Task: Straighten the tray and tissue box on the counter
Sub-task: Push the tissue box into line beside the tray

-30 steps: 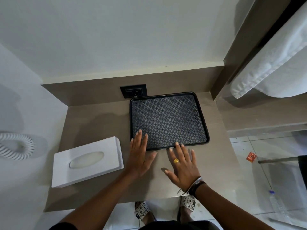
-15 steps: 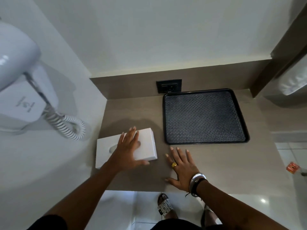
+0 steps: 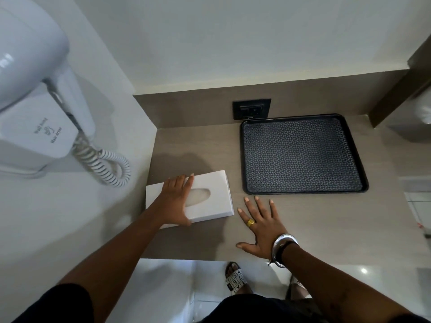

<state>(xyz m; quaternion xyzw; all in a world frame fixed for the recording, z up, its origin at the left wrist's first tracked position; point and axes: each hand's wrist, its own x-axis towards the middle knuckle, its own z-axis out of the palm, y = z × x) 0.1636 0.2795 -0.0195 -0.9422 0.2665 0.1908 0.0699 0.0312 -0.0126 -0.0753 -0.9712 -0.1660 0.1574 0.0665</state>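
Note:
A white tissue box lies slightly skewed on the brown counter, close to the left wall. My left hand lies across its top, fingers at the far edge and thumb hooked over the near edge, gripping it. It hides the left part of the box's oval slot. The black patterned tray sits empty at the back right, its sides roughly in line with the backsplash. My right hand rests flat on the counter with fingers spread, just in front of the tray's near left corner, touching neither the tray nor the box.
A white wall-mounted hair dryer with a coiled cord hangs on the left wall near the box. A black socket sits in the backsplash behind the tray. The counter's front edge runs just behind my wrists; tiled floor and sandalled feet lie below.
Both hands left the tray's near edge. My left hand moved left onto the tissue box and took hold of it. My right hand settled flat on the counter. The view swung left.

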